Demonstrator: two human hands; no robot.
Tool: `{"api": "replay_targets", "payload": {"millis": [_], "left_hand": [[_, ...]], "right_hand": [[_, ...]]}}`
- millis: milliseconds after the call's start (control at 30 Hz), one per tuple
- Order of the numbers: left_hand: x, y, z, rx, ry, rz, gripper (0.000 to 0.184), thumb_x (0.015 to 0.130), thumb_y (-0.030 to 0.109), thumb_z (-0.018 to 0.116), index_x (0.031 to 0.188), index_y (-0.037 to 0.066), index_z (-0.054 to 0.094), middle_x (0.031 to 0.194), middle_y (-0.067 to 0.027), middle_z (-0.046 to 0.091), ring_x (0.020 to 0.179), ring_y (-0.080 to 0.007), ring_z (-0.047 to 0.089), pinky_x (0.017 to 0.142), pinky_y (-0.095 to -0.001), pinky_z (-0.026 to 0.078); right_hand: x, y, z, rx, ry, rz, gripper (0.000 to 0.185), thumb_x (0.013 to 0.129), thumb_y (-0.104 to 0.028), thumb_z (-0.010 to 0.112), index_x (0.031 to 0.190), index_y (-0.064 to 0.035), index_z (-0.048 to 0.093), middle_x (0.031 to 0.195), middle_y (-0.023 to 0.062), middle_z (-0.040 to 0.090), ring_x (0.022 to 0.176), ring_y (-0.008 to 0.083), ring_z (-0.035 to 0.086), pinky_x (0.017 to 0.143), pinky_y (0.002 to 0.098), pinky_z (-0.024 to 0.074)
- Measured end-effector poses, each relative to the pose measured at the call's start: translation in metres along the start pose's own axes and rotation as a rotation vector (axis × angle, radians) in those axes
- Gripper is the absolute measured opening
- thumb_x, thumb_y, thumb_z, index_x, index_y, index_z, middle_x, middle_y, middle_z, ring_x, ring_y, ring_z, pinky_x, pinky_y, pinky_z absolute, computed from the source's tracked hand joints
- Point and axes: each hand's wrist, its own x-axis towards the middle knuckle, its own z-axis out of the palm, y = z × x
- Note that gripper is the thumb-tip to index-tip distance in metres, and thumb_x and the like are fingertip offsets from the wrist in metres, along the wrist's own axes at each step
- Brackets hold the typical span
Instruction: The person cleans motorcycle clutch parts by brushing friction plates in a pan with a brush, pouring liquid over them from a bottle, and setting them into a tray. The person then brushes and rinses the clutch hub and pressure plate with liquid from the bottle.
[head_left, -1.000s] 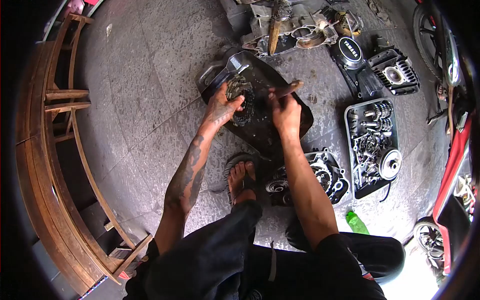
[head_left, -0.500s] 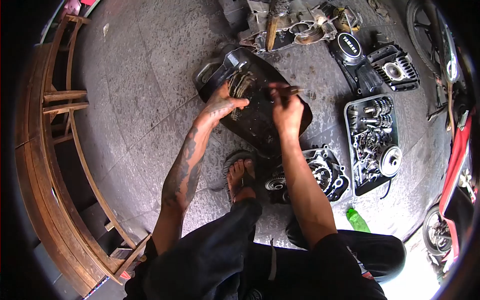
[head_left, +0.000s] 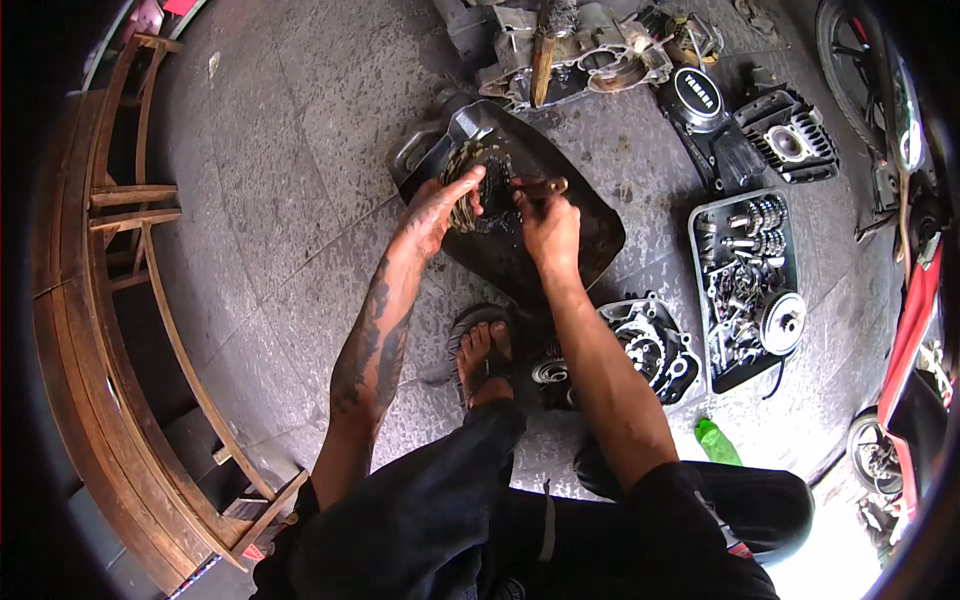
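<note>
My left hand [head_left: 432, 212] grips a grimy finned metal engine part [head_left: 463, 158], which looks like a cylinder block, tilted inside a black cut-open plastic container [head_left: 580, 225]. Its thumb and fingers lie along the near side of the part. My right hand [head_left: 551, 228] is closed around the brown handle of a brush [head_left: 545, 188]. The brush head is against or very near the part's dark wet face, and I cannot clearly separate the bristles from it.
Engine casings [head_left: 570, 75] lie beyond the container. On the right are a YAMAHA cover [head_left: 698, 98], a finned cylinder head [head_left: 792, 143], and a tray [head_left: 703, 375] of gears. A casing [head_left: 650, 345], green bottle [head_left: 715, 440], wooden bench [head_left: 75, 350] and red motorcycle [head_left: 915, 320] surround me.
My right hand has moved left with the brush, up to the engine part. The part has turned slightly in my left hand, and my left fingers have shifted upward.
</note>
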Motion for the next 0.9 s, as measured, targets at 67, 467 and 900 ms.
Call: {"api": "replay_targets", "payload": {"millis": [67,467,900], "left_hand": [[-0.002,0.006,0.001,0.023,0.018,-0.030,0.021,0.090,0.027,0.066,0.099,0.008,0.067,0.076,-0.0029,0.066,0.068,-0.0135,0.065,0.062,-0.0265,0.052],[0.000,-0.003,-0.010,-0.123,-0.152,-0.048,0.022,0.078,0.006,0.056,0.097,-0.002,0.064,0.089,-0.0072,0.065,0.079,-0.0202,0.064,0.082,-0.0328,0.050],[0.001,-0.004,-0.001,-0.043,0.008,-0.002,0.023,0.092,0.024,0.065,0.101,0.003,0.062,0.075,-0.0033,0.062,0.075,-0.0187,0.067,0.067,-0.0299,0.054]], "right_hand": [[0.002,-0.006,0.002,0.066,-0.044,-0.041,0.019,0.085,-0.010,0.064,0.104,-0.0087,0.070,0.089,0.0202,0.069,0.088,0.0340,0.068,0.076,0.0385,0.0533],[0.013,-0.003,-0.002,0.012,-0.248,-0.080,0.018,0.084,-0.009,0.066,0.101,-0.0087,0.071,0.088,0.0179,0.070,0.087,0.0288,0.070,0.075,0.0366,0.0532],[-0.001,0.005,-0.006,0.072,-0.088,0.035,0.020,0.084,-0.015,0.067,0.104,-0.0121,0.071,0.087,0.0196,0.069,0.086,0.0341,0.068,0.074,0.0394,0.0530]]}}
